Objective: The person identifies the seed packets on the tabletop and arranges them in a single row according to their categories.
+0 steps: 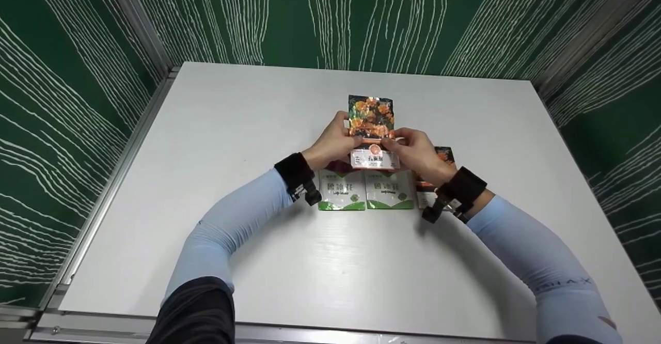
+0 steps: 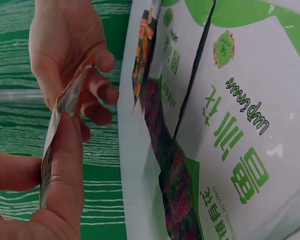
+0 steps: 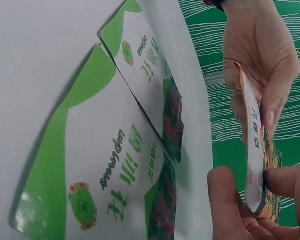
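Note:
A flower seed packet (image 1: pixel 371 119) with orange blooms and a white label is held above the table by both hands. My left hand (image 1: pixel 333 140) pinches its left edge, thumb on the front. On the opposite edge, my right hand (image 1: pixel 417 150) pinches it the same way. Beneath lie two white-and-green seed packets, a left one (image 1: pixel 342 191) and a right one (image 1: pixel 390 191), side by side; their far parts are hidden. Another orange-flower packet (image 1: pixel 445 154) lies at their right, partly covered by my right hand and wrist. In the right wrist view the held packet (image 3: pixel 254 140) appears edge-on.
The white table (image 1: pixel 248 127) spreads around the packets. Green panels with white streaks (image 1: pixel 330 24) stand behind and at both sides, joined by metal posts (image 1: pixel 147 18). A metal rail (image 1: pixel 310 333) runs along the near edge.

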Demonstrator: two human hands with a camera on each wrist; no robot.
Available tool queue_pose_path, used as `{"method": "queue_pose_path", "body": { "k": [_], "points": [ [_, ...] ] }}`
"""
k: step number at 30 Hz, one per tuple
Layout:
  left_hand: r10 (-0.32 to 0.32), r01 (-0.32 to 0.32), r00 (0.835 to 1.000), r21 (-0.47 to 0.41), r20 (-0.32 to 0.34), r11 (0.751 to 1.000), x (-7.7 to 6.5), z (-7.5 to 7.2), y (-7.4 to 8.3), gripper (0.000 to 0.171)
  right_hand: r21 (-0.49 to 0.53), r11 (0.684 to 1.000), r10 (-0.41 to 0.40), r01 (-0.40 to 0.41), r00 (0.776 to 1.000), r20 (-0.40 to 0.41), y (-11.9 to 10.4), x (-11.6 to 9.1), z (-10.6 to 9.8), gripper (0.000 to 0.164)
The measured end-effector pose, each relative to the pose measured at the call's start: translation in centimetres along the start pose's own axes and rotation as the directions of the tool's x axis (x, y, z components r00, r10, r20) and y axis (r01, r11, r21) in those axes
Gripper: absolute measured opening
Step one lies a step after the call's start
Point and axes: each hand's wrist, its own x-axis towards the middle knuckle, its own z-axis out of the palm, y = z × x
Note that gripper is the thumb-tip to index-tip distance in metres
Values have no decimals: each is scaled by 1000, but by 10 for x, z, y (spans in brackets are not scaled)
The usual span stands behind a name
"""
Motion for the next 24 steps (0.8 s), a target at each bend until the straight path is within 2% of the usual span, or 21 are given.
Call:
{"method": "queue_pose_path", "body": {
  "k": [4, 9, 16, 24],
  "points": [
    [-22, 21, 999, 36, 24, 999, -2, -3, -5, 55, 49, 999, 20, -22, 999, 29, 5, -2, 0, 37],
    [-58, 54, 996, 56, 65, 997, -3, -5, -13, 60, 61, 998, 33, -34, 999, 29, 9, -5, -3, 30],
    [-63, 56, 993, 67, 104, 996, -5, -10, -17, 53, 49, 999, -11, 10, 1000, 18, 10, -10, -11, 28],
    [-26, 12, 995, 140, 99, 990, -9, -19, -17, 38, 148, 988, 35, -38, 999, 22, 9, -14, -19, 33]
  ]
}}
